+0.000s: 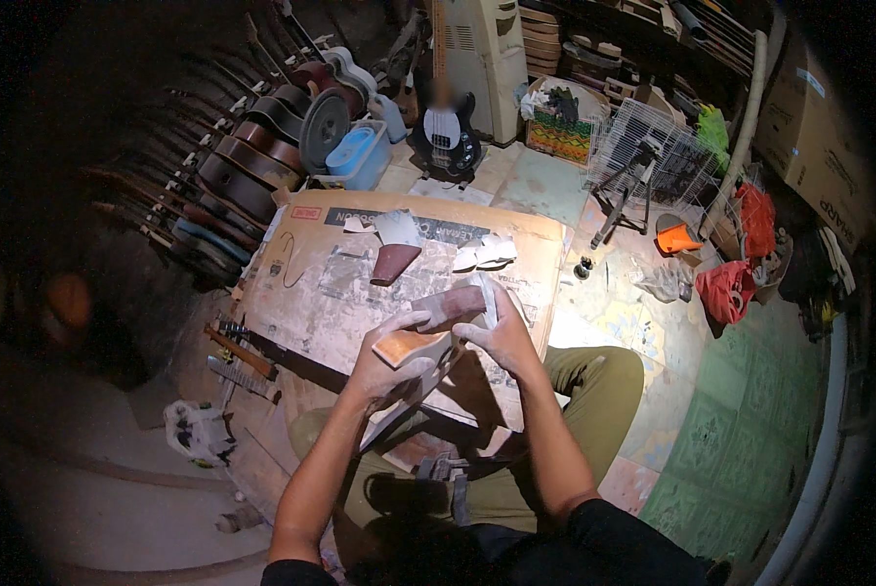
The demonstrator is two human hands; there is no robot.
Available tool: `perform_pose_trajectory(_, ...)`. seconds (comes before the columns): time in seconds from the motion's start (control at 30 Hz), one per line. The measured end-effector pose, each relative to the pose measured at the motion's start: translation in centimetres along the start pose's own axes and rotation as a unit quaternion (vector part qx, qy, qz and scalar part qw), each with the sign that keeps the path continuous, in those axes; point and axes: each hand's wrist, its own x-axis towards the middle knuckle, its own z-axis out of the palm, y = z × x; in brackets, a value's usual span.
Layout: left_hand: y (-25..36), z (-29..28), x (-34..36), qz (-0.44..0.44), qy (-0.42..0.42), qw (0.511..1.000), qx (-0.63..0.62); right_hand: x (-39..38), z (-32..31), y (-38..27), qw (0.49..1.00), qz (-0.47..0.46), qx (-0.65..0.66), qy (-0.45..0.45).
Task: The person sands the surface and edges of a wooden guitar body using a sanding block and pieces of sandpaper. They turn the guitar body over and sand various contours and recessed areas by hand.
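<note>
Held a curved wooden piece (409, 348), orange on its face and pale along the edge, in the left hand (389, 371), with the thumb along the near side and the fingers curled on the far side, wrapped around the wood rather than spread. Had the orange end turned upward, just inside the left palm, and the long axis, so far as could be judged, slanting from between the hands down and leftward over the olive trousers (596, 391). Curled the right hand (506, 340) narrowly at the right end of a brown abrasive sheet (448, 306), with a pale strip (488, 293) beside the fingers. Held that sheet just beyond the wooden piece, roughly crosswise from hand to hand, with the left fingertips at or very near its left end; could not tell touching from mere overlap there. Had the left hand nearer to the orange end, and the right hand off to the right of it; could not make out any contact between right fingertips and wood. Sat before a dusty cardboard sheet (296, 317), with a second brown sheet (395, 264) ahead of the left hand and crumpled white paper (485, 252) ahead of the right.
</note>
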Motion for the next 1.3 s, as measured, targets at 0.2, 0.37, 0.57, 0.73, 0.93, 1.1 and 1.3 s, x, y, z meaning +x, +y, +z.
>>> perform_pose_trajectory(0.2,0.2,0.7,1.8,0.015,-0.025,0.998,0.053,-0.8,0.3,-0.1,0.989,0.044,0.123,-0.066)
perform_pose_trajectory(0.37,0.3,1.4,2.7,0.027,-0.041,0.997,0.059,-1.1,0.8,-0.1,0.995,-0.067,0.075,0.026)
perform_pose_trajectory(0.57,0.1,1.7,3.1,0.05,-0.044,0.992,0.105,-1.0,0.6,1.1,0.981,0.063,0.171,0.067)
perform_pose_trajectory(0.73,0.3,1.9,3.3,0.038,-0.056,0.989,0.131,-1.1,0.3,1.6,0.984,0.055,0.142,0.088)
perform_pose_trajectory(0.93,0.6,2.1,3.3,0.031,-0.063,0.99,0.122,-0.8,0.8,1.2,0.98,0.027,0.156,0.119)
perform_pose_trajectory(1.1,0.7,2.1,3.2,0.033,-0.066,0.988,0.137,-0.9,0.8,1.2,0.986,0.022,0.109,0.124)
perform_pose_trajectory(1.3,0.7,2.3,3.1,0.037,-0.059,0.99,0.122,-1.3,0.5,0.2,0.982,0.097,0.134,0.088)
